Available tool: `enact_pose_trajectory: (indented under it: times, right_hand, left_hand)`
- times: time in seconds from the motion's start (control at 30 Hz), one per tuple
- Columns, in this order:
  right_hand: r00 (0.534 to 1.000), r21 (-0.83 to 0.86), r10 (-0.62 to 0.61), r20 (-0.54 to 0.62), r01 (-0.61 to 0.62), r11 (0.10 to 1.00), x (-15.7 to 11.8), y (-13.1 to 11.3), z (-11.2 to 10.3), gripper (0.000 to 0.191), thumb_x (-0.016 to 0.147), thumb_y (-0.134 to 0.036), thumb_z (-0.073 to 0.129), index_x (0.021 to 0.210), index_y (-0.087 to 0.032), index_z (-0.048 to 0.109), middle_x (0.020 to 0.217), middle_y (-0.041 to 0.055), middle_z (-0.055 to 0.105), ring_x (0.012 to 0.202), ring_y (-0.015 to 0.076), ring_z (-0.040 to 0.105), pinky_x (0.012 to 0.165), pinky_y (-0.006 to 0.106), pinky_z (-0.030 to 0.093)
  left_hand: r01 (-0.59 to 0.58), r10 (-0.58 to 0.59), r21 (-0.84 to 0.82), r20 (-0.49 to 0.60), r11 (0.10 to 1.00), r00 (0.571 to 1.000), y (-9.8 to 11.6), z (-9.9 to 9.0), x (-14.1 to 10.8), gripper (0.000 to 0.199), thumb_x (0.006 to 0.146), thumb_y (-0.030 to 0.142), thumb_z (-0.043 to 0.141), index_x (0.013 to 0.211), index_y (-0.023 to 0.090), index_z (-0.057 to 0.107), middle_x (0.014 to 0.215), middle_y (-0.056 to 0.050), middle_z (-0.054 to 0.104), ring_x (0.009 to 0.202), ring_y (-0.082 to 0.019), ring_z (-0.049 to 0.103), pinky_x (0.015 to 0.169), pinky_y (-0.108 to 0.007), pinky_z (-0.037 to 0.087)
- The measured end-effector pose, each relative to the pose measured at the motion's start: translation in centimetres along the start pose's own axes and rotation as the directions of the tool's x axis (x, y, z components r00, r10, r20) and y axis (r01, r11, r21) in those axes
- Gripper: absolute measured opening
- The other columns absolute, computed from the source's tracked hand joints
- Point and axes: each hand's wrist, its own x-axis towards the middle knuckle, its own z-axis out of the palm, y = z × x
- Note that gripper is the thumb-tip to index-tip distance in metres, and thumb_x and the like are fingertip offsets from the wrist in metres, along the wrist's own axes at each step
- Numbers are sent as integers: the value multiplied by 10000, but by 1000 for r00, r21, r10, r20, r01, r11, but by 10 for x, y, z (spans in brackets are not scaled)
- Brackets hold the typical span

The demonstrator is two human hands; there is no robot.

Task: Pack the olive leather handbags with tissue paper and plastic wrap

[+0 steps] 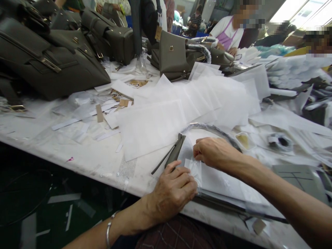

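One grey-green bag lying flat on the white tabletop, stretching from the centre toward the lower right of the frame. Across the bag, white paper; beyond that, near the centre, an arching handle in clear wrap. At the bag's left end, a narrow strap slanting down to the left.

Left hand at lower centre, palm down over the near left corner of the bag, touching clear plastic. Left grip bent, fingers slightly apart; cannot tell whether clamped on the plastic or only resting there. On the left wrist, a silver bracelet.

Right hand above and to the right of the left one, over the white paper. Right grip curled, fingers close together; cannot tell whether pinching anything.

Behind both hands, a fan of white sheets across the middle of the frame. Left of centre, paper strips and a small brown card. At upper left, a heap of dark bags; at upper centre, a standing bag. At upper right, a person in a purple apron.
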Motion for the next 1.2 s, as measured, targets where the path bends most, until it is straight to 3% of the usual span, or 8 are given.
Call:
enact_pose_trajectory:
  times: [0.17,0.33,0.53,0.73,0.83,0.97,1.1,1.2]
  right_hand:
    - [998,-150,-63,-25,58,987,2,-15,0,227,864,-98,524,820,-158,739,785,103,733,721,230,697,565,283,390]
    - [991,-234,-124,-55,108,966,3,-20,-2,272,878,-55,475,820,-117,733,781,144,712,729,232,697,616,290,443]
    - [969,-194,90,-229,-136,972,13,34,-17,241,898,-91,484,839,-126,716,899,122,713,707,197,673,587,278,409]
    - [976,88,34,-214,-15,996,-7,60,-20,131,843,-260,636,762,-241,737,803,-6,714,679,149,633,639,260,413]
    - [979,142,49,-200,-21,990,-13,57,-13,112,832,-264,640,826,-257,751,806,-13,736,698,162,656,642,265,428]
    - [939,195,85,-335,-19,981,-23,44,1,170,886,-279,592,888,-243,758,882,16,760,734,191,683,684,300,485]
    - [910,255,-88,-405,205,945,-48,11,34,276,977,-306,483,1045,-252,745,1065,50,756,934,203,700,856,326,534]
    - [887,166,-237,-395,323,932,-55,-8,66,355,1000,-288,430,1278,-216,639,1340,95,639,1243,245,582,1080,446,432]
  left_hand:
    - [-117,117,-12,49,993,992,-5,-4,5,87,974,175,522,944,159,602,877,-14,694,1084,-143,644,1194,-379,309]
    - [-91,92,-7,81,996,993,-6,-4,7,136,991,207,500,896,168,591,884,-17,694,994,-139,672,1156,-375,364]
    - [-51,51,-10,62,999,997,-4,-1,1,146,1003,223,480,901,181,576,919,-17,696,1014,-136,671,1124,-375,388]
    - [-28,29,-32,47,999,998,-5,1,0,147,1005,223,464,915,187,575,958,-21,704,1012,-134,676,1118,-386,385]
    - [-24,25,-37,32,999,999,-5,1,0,146,1002,216,467,909,186,575,952,-22,705,1006,-133,677,1131,-392,370]
    - [-15,17,-45,40,999,999,-4,0,0,123,995,204,479,925,185,579,961,-20,703,1021,-129,669,1150,-400,348]
    - [-10,11,-45,20,999,1000,-3,0,1,112,987,199,500,912,184,582,931,-11,702,1014,-120,667,1155,-388,344]
    - [-4,4,-29,-6,1000,1000,-3,1,1,130,975,183,508,870,181,585,896,-9,702,962,-122,675,1147,-393,356]
